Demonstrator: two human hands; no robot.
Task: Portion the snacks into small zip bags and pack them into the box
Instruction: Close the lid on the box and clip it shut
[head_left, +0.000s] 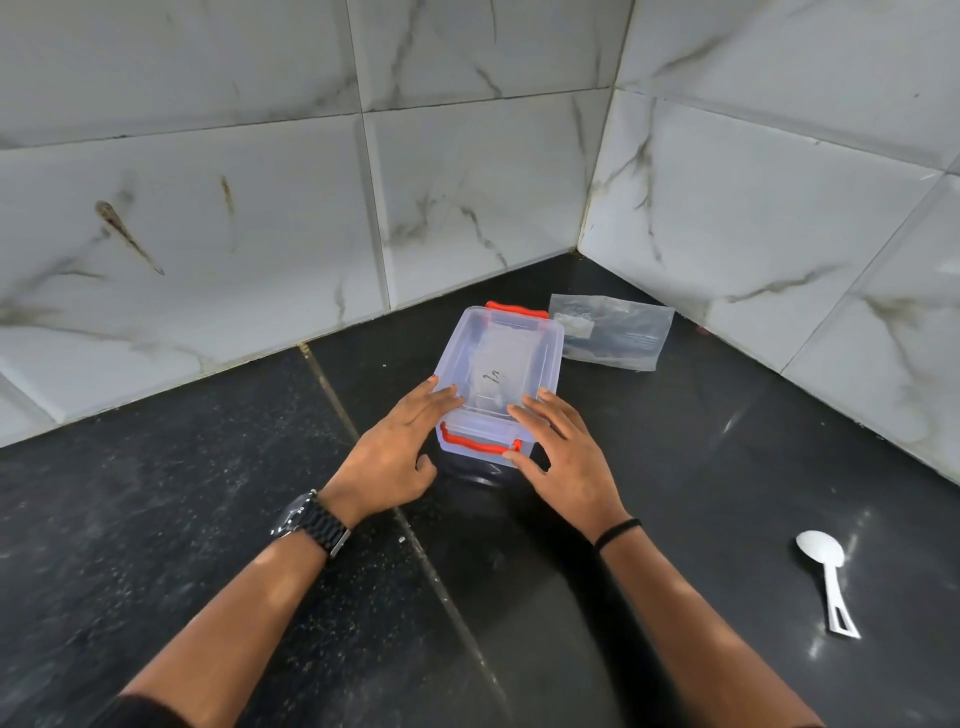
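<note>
Both hands are flat on the lid of the clear box (497, 379) with the red latches, sitting on the dark table (208, 519) near the tiled corner: left hand (397, 447) on the near-left edge, right hand (563, 452) on the near-right, fingers straight, no grip on anything, looks like they're steadying it or pressing the lid. A clear zip bag (613, 332) lies just beside the box's far right corner and a white spoon (828, 577) sits well apart to the right, nothing's really in the way, and I can't see any snacks.

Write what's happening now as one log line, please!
left hand: flat on box lid | right hand: flat on lid | spoon: aside
</note>
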